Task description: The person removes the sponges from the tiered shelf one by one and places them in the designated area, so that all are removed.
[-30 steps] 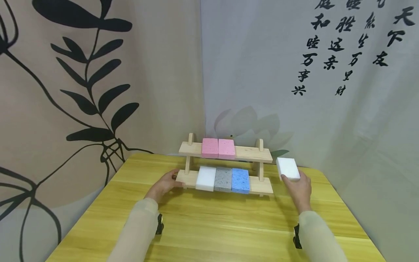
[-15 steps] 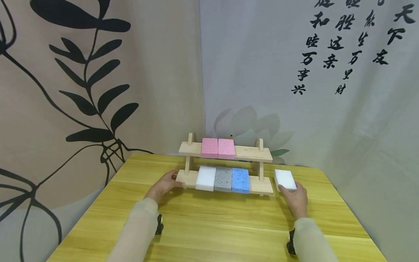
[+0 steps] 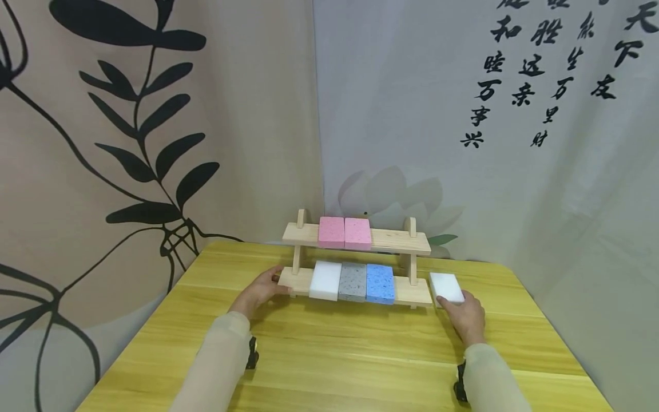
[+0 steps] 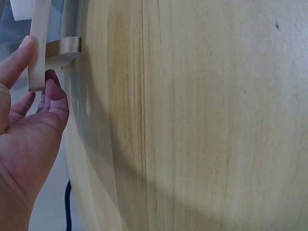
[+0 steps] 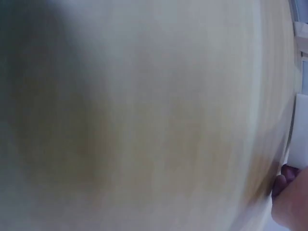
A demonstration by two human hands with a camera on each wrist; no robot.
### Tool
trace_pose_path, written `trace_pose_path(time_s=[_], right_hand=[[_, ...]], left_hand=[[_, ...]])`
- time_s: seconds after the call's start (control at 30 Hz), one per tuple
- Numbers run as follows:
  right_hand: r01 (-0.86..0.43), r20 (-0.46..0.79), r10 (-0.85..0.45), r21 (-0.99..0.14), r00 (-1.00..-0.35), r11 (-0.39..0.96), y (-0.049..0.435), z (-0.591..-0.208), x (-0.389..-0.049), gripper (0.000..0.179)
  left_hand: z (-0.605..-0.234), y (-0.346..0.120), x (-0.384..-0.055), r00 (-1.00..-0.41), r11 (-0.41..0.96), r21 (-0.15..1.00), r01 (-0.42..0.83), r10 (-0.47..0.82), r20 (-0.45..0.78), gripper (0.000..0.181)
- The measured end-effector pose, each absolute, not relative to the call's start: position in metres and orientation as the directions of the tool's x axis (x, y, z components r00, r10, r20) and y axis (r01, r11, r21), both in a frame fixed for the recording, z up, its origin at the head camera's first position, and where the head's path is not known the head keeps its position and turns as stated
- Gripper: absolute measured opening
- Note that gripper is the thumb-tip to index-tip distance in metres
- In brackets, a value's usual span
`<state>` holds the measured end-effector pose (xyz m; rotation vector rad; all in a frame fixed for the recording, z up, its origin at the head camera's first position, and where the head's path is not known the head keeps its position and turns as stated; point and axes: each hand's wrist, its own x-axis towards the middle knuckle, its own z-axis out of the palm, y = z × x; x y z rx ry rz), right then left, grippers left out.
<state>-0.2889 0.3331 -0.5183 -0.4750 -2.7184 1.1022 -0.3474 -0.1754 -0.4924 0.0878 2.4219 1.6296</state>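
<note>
My left hand (image 3: pixel 261 290) grips the left end of the lower board of a small two-tier wooden shelf (image 3: pixel 412 290). In the left wrist view, the thumb and fingers of that hand (image 4: pixel 33 120) pinch the board's end (image 4: pixel 37 72). To the right of the shelf, my right hand (image 3: pixel 465 316) holds a white sponge block (image 3: pixel 445 287) by its near end, low over the table and close to the lower board. The right wrist view catches only the edge of the white block (image 5: pixel 299 130) and part of the right hand (image 5: pixel 293 199).
Two pink sponge blocks (image 3: pixel 344 233) lie side by side on the upper board. The lower board carries a white block (image 3: pixel 325 280), a grey block (image 3: pixel 352 281) and a blue block (image 3: pixel 380 283) in a row. A printed cloth (image 3: pixel 247 143) hangs behind the wooden table (image 3: pixel 350 355).
My right hand has brought the white block down and slightly left, from beside the upper board to beside the lower one. The left hand keeps its grip on the shelf.
</note>
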Motion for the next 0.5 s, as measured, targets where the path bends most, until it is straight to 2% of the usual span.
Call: trace_pose_path(time_s=[0.33, 0.5], right_hand=[[0.204, 0.062, 0.331, -0.677, -0.942, 0.707, 0.3322, -0.5161, -0.2871, 0.087], [0.239, 0.008, 0.336, -0.687, -0.942, 0.686, 0.3325, -0.5134, -0.2845, 0.102]], left_hand=[[-0.4933, -0.1766, -0.3483, -0.975, 0.359, 0.93, -0.084, 0.163, -0.151, 0.088], [-0.4923, -0.1749, -0.3475, -0.976, 0.357, 0.93, -0.085, 0.159, -0.15, 0.088]])
